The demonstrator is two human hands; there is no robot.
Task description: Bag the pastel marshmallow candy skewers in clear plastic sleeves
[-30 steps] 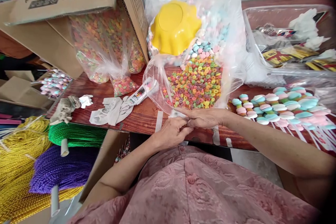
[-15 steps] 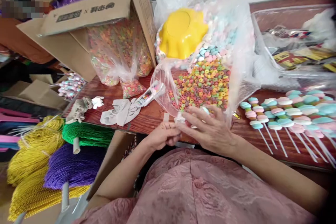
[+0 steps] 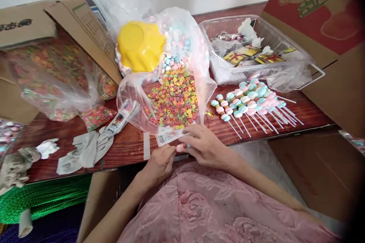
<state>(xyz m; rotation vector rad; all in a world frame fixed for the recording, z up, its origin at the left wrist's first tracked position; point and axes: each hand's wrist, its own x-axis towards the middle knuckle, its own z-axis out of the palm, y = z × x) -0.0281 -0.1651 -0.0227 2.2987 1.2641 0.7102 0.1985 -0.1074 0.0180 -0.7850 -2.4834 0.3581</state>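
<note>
Low at the table's front edge, my left hand [image 3: 160,162] is closed, thumb and forefinger pinched at one end of a candy skewer [image 3: 180,147]. A pink marshmallow piece and a bit of blue show on it; the stick is hidden. Curled fingers of my right hand [image 3: 203,146] close on the other end. Just beyond lie colourful ring candies [image 3: 173,100], heaped in an open clear plastic bag [image 3: 132,87]. Behind them are pink, blue and white marshmallows [image 3: 178,41] and an upturned yellow bowl [image 3: 141,47]. Finished-looking marshmallow skewers [image 3: 251,100] lie in a row to the right.
A clear plastic bin [image 3: 228,66] with packets stands at the back right beside a large carton [image 3: 319,26]. On the left are an open cardboard box [image 3: 85,34], bagged ring candies [image 3: 97,115] and pale gloves [image 3: 85,150]. Green cords [image 3: 45,201] hang below the table's edge.
The view has swung right, bringing the whole bin and large carton into sight. My right hand has come lower from the bag's edge, its fingers now on the candy at my left fingertips.
</note>
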